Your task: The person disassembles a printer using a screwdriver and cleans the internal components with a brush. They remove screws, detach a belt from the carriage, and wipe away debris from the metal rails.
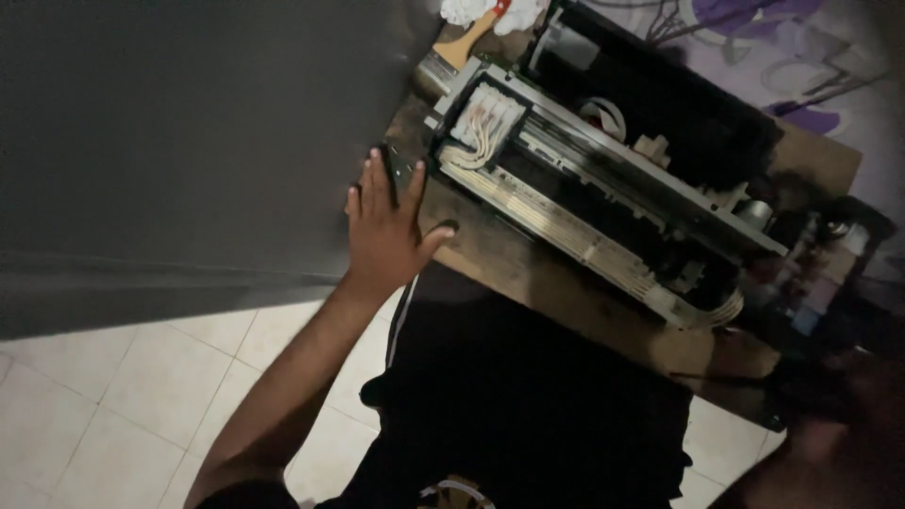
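Opened printer (603,188) on a wooden board (528,273) — left hand (386,231) flat, grip open — paintbrush (462,47) behind.

The single head-worn camera is looking steeply down from just above the person's own torso, tilting so that the wooden board (528,273) is running diagonally across the frame, sitting close over the opened printer (603,188) and the left hand (386,231), with the tiled floor (113,396) showing below.
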